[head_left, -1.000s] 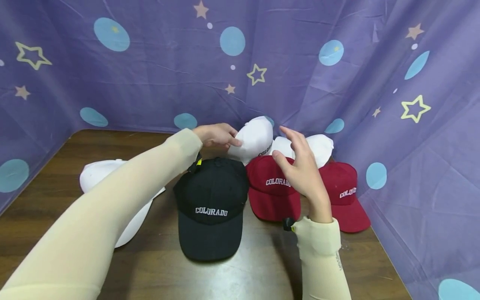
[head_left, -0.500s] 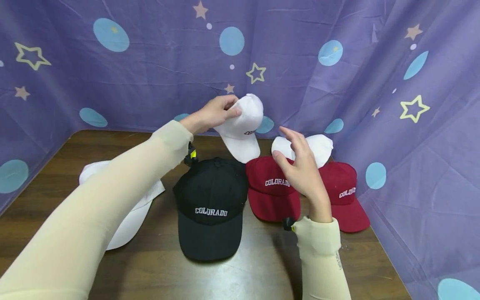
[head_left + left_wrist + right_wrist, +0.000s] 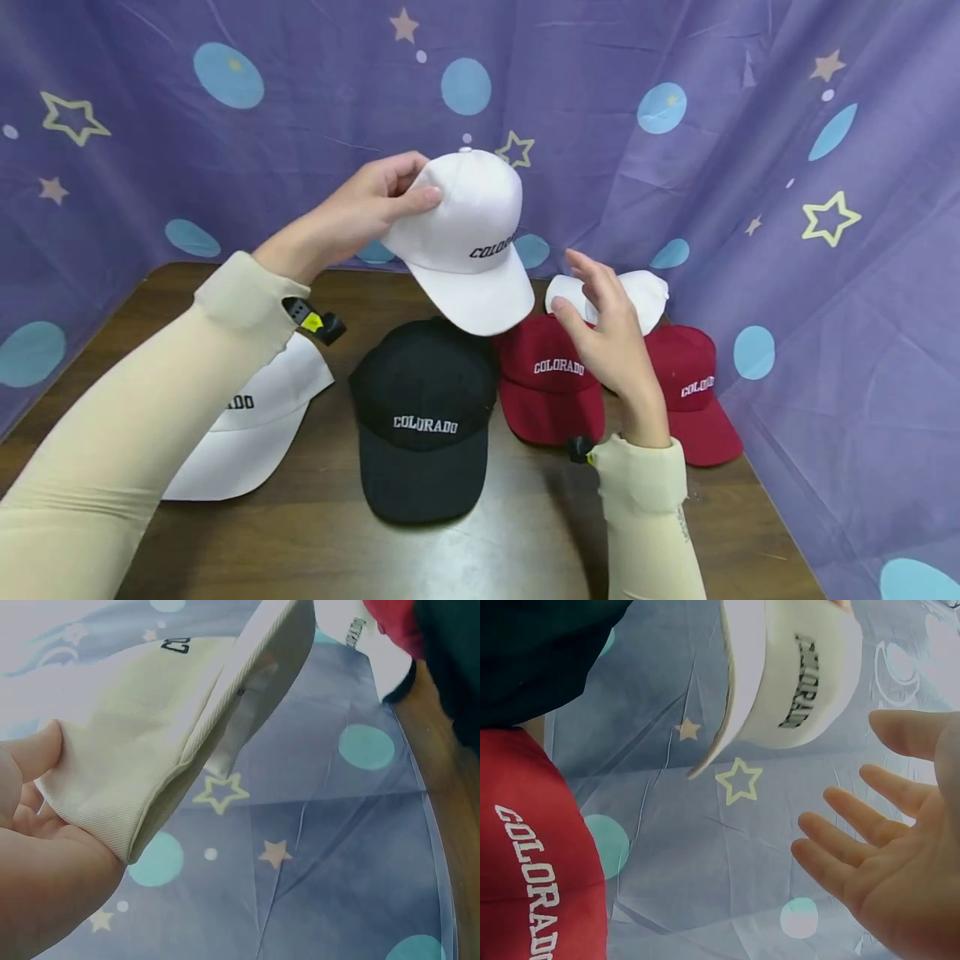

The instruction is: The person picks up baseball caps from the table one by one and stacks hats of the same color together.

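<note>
My left hand [image 3: 367, 208] pinches a white baseball cap [image 3: 468, 221] by the side of its crown, thumb outside and fingers at the back. The cap hangs above the table, brim down, its dark COLORADO lettering facing me. In the left wrist view the thumb and fingers grip the edge of the white fabric. My right hand [image 3: 611, 333] hovers over a red cap [image 3: 551, 400] with fingers spread and nothing in them. A black cap [image 3: 423, 417] lies below the held one. In the right wrist view the held white cap appears beyond the right fingertips.
Another white cap [image 3: 262, 433] lies at the left, partly behind my left sleeve. A second red cap [image 3: 682, 375] sits at the right. White caps [image 3: 643, 293] lie behind the red ones, near the purple curtain [image 3: 337, 83] around the wooden table [image 3: 315, 542].
My left hand has lifted the white cap from the back row and brought it up, leftward and nearer, turning its lettering toward me. My right hand has stayed almost still.
</note>
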